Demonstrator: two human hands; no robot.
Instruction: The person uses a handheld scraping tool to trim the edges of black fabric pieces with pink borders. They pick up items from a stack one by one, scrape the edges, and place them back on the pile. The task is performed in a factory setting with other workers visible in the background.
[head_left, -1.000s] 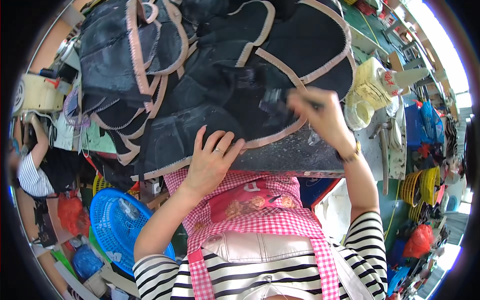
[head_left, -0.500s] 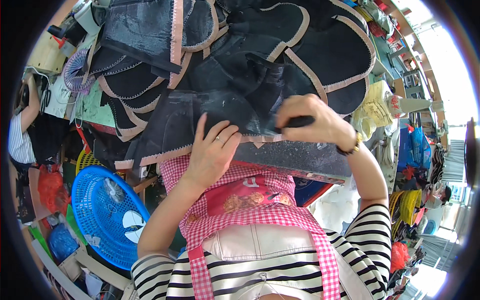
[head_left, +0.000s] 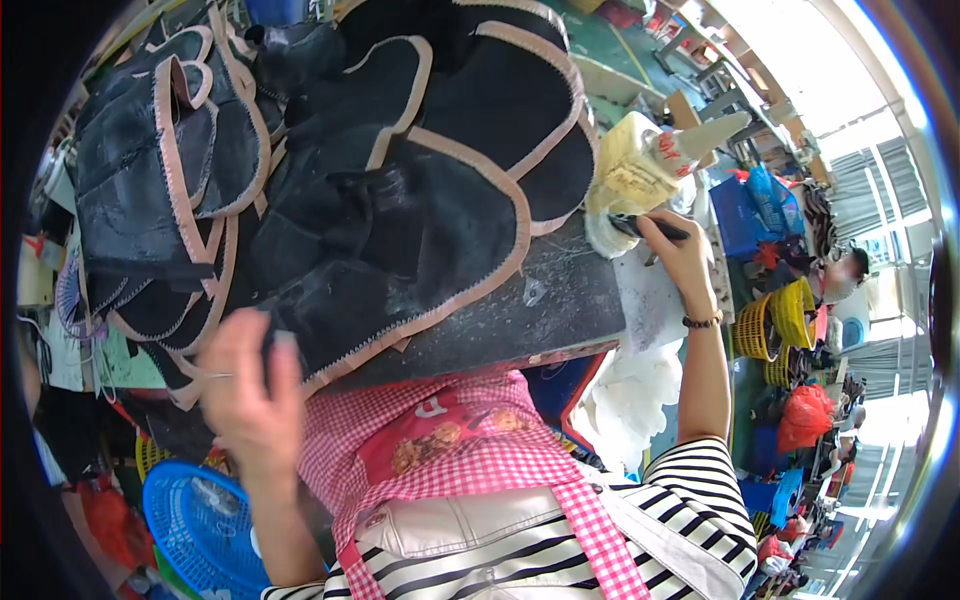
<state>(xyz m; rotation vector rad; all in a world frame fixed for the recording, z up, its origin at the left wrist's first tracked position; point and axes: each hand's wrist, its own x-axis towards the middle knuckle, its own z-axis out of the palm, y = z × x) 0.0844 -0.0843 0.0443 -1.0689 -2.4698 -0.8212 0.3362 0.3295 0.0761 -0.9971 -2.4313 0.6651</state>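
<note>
Left hand (head_left: 250, 400) blurred at table's (head_left: 575, 295) near-left; fingers apart, cannot tell if pinching anything. Black pieces (head_left: 450, 245), pink zigzag-stitched edging, heaped along table, front one reaching near edge. Apron (head_left: 455, 415): pale printed character. Cloudy pot (head_left: 603, 238), table's right edge. Yellowish container (head_left: 632, 165) adjoining; red markings (head_left: 669, 152) on its cone. Right hand's fingers (head_left: 662, 238) gripping black-handled tool (head_left: 676, 233) at pot's mouth.

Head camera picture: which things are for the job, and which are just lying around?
Seem part of the job:
- black pieces with pinkish edging
- dark-handled tool in the right hand
- whitish pot by the tool

Seem just lying about:
- blue basket
- yellow baskets
- red bag at right
</note>
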